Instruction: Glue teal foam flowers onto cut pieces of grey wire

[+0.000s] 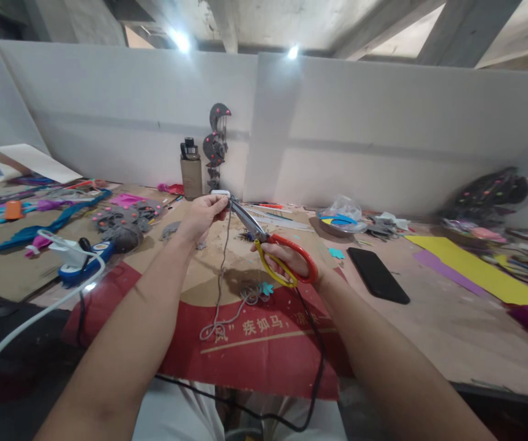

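My left hand pinches a thin grey yarn between thumb and fingers, raised over the table. From there the yarn hangs down to a loose tangle on the red and brown cardboard. My right hand is closed around scissors with one red and one yellow handle loop. Their blades point up and left, and the tips meet the yarn right beside my left fingertips. Whether the blades are parted at the yarn is hard to make out. A small turquoise paper flower lies next to the tangle.
A black phone lies to the right, near yellow paper. Left are a blue-and-white power strip with a white cable and a grey yarn ball. A bottle stands at the back. A dark cable hangs across the cardboard's front edge.
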Demonstrator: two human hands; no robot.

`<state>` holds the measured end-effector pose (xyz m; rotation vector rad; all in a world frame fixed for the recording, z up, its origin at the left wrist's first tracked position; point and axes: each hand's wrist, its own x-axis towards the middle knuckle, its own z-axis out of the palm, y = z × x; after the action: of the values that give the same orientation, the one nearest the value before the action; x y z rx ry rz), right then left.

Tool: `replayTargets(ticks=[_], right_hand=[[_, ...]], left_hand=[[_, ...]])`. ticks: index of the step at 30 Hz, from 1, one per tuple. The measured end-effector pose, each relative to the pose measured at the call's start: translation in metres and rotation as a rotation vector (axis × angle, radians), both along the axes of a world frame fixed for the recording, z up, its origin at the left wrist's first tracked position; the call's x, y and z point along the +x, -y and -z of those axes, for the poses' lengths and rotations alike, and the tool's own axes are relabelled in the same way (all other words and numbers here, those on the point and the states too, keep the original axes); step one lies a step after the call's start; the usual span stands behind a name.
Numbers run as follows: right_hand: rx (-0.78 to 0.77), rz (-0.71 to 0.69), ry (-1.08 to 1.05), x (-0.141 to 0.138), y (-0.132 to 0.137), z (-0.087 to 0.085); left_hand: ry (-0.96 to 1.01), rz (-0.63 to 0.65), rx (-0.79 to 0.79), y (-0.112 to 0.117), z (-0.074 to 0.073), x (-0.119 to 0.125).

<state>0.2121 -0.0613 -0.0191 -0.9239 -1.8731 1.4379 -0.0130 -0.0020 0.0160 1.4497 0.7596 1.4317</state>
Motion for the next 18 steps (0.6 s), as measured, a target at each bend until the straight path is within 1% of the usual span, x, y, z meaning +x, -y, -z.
replayTargets(ticks=[4,6,12,16,18], right_hand=[[0.022,0.023,0.066,-0.002,0.005,-0.007],[0.069,0.05,0.1,-0.004,0.009,-0.012],[0.359,0.151,0.253,-0.007,0.016,-0.024],[0.54,0.308,0.427,0.001,0.015,-0.034],[0.615,0.341,0.461,0.005,0.015,-0.037]], left_hand=[[0.022,-0.017,-0.029,-0.001,0.001,-0.001],[0.056,-0.05,-0.062,-0.002,0.001,-0.002],[0.165,-0.213,-0.188,-0.001,-0.001,-0.004],[0.252,-0.184,-0.228,-0.001,-0.003,-0.005],[0.293,-0.17,-0.256,-0.003,-0.002,-0.006]])
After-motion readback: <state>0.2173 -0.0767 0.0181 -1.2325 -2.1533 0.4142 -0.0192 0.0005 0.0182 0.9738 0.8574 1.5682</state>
